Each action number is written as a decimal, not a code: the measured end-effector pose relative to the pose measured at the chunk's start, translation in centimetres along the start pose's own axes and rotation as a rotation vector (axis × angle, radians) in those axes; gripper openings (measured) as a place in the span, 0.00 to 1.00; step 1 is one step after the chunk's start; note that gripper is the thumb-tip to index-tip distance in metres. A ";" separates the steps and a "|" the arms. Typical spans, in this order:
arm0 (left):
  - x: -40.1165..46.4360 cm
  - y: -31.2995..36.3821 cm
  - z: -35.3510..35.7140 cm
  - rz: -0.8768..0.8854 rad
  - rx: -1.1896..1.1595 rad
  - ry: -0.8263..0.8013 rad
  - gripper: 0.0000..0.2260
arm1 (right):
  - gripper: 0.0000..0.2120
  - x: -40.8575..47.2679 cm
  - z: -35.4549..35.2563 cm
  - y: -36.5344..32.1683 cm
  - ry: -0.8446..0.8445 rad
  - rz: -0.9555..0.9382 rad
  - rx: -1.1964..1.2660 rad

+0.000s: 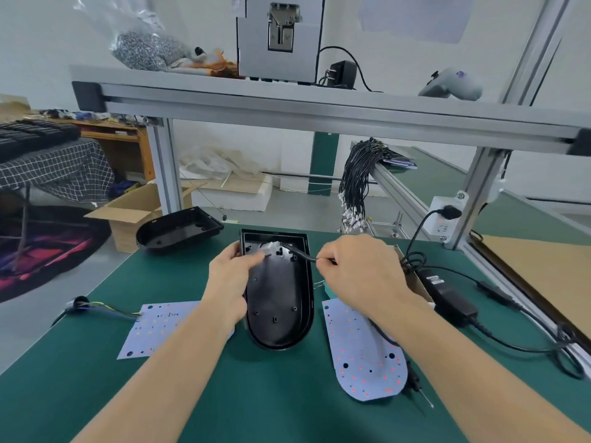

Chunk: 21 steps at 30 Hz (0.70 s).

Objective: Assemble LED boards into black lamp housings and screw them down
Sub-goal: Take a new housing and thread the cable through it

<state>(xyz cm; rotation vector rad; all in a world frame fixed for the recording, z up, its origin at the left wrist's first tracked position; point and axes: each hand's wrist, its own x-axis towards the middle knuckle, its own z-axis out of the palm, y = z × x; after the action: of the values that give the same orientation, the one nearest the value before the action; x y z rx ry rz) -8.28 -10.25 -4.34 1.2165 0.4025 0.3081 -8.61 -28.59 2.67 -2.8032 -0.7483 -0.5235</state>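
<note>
A black lamp housing lies open side up in the middle of the green table. My left hand rests on its left rim and pinches a white connector inside the top end. My right hand pinches the black cable that runs from that connector. One white LED board lies to the right of the housing, partly under my right forearm. A second LED board with wires soldered on lies to the left. A second empty housing sits at the table's far left edge.
A black power adapter with its cables lies at the right, plugged into a socket. A thin tool lies beside the right board. A bundle of black leads hangs from a rail behind. An aluminium frame shelf spans overhead.
</note>
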 end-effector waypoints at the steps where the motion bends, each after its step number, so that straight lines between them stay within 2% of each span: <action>1: -0.3 0.0 0.4 0.034 0.013 0.012 0.05 | 0.09 0.1 -0.2 -0.5 -0.020 -0.040 0.039; 3: -0.8 0.1 0.9 0.107 0.035 0.054 0.05 | 0.09 0.2 -0.7 -1.0 -0.093 -0.094 0.225; 5: -1.0 0.4 1.0 0.181 0.029 0.107 0.05 | 0.09 0.7 -1.4 -0.6 -0.142 -0.070 0.366; 7: -1.4 0.9 1.4 0.230 0.029 0.110 0.05 | 0.09 1.3 -1.6 -0.3 -0.171 -0.048 0.349; 10: -2.5 1.3 3.0 0.278 0.086 -0.004 0.08 | 0.11 2.2 -0.4 -1.0 -0.103 -0.016 0.239; 13: -2.6 1.4 4.3 0.155 -0.019 -0.032 0.09 | 0.11 3.0 1.4 -2.0 -0.092 0.023 0.149; 16: -1.2 2.2 3.5 0.056 -0.076 0.096 0.07 | 0.23 2.1 1.5 -1.6 -0.154 0.050 0.304; 17: -0.6 2.5 2.8 0.051 -0.083 0.157 0.07 | 0.25 1.6 1.3 -1.0 -0.192 0.066 0.346; 18: -0.1 2.9 2.0 0.046 -0.111 0.216 0.07 | 0.22 1.0 1.2 -0.2 -0.253 0.073 0.422; 20: 0.3 3.3 0.8 0.053 -0.173 0.266 0.07 | 0.08 -0.5 1.2 0.6 -0.363 0.057 0.649; 21: 0.1 3.1 0.6 0.081 -0.161 0.249 0.07 | 0.04 -0.8 1.2 0.5 -0.345 0.052 0.734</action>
<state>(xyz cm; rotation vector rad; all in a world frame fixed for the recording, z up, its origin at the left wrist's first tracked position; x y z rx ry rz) -7.96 -9.66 -1.22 1.0410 0.5337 0.5551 -8.64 -29.07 1.20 -2.2150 -0.7311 0.2261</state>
